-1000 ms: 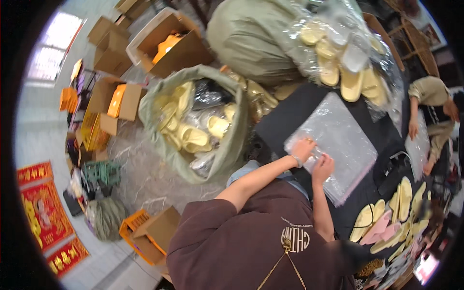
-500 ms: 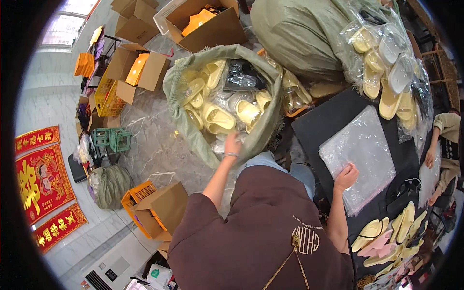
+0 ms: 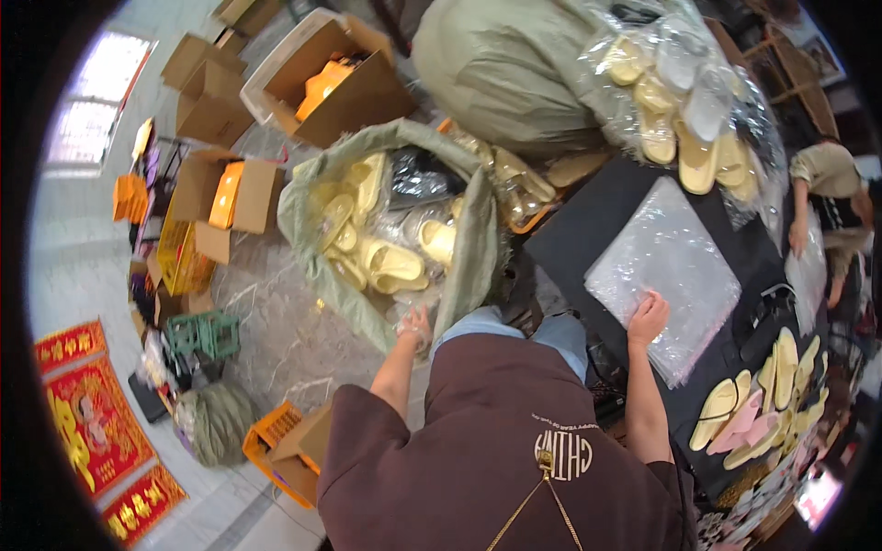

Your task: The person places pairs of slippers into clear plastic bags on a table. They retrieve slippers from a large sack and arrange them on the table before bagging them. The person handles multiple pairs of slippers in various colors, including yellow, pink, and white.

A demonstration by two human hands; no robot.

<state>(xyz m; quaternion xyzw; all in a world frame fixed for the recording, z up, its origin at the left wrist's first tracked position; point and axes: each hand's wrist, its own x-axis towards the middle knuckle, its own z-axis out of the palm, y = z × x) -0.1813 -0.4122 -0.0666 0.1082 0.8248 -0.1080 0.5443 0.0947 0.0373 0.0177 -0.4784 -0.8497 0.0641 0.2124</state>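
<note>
My left hand (image 3: 416, 323) is at the near rim of a large green woven sack (image 3: 299, 216), its fingers apart by a piece of clear plastic. Inside the sack lie several pale yellow slippers (image 3: 393, 264) in clear wrapping, and a black wrapped bundle (image 3: 423, 176). My right hand (image 3: 649, 317) rests on the near left edge of a stack of clear plastic bags (image 3: 684, 271), fingers curled and closed on the top bag's edge. The stack lies on a black tabletop (image 3: 574, 234).
A bulging green sack (image 3: 505, 73) stands behind the table, beside wrapped yellow and grey slippers (image 3: 698, 151). Loose yellow and pink slippers (image 3: 749, 422) lie at the table's right. A co-worker (image 3: 831, 184) handles clear plastic at far right. Open cartons (image 3: 354, 101) stand at the back left.
My left hand has drawn back from the slippers toward the sack's near rim, and its fingers have spread. My right hand stays on the bag stack. The view has shifted.
</note>
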